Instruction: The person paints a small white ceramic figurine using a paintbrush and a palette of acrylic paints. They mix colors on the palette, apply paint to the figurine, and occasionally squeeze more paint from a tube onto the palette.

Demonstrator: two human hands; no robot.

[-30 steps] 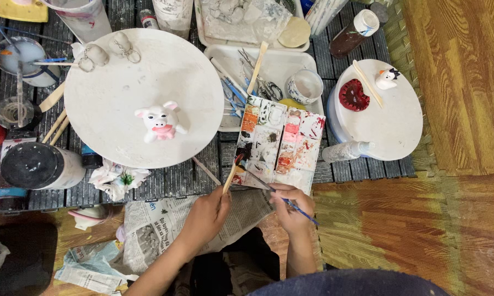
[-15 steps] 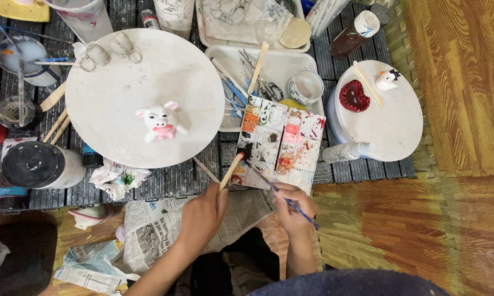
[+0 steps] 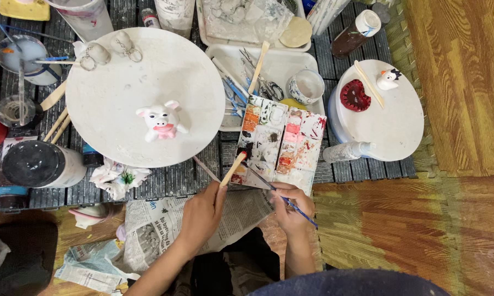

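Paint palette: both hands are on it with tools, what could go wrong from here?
1. The paint palette sticks out past the low table's edge over the newspaper; pressing with the wooden stick in the left hand could tip it.
2. The right hand holds a thin blue brush close to the stick; the tools could collide and flick paint.

A pale wooden stick (image 3: 233, 169) touches the paint-smeared white plastic palette (image 3: 282, 143), beside a matt white round board (image 3: 148, 93), above crumpled printed newspaper (image 3: 159, 230).
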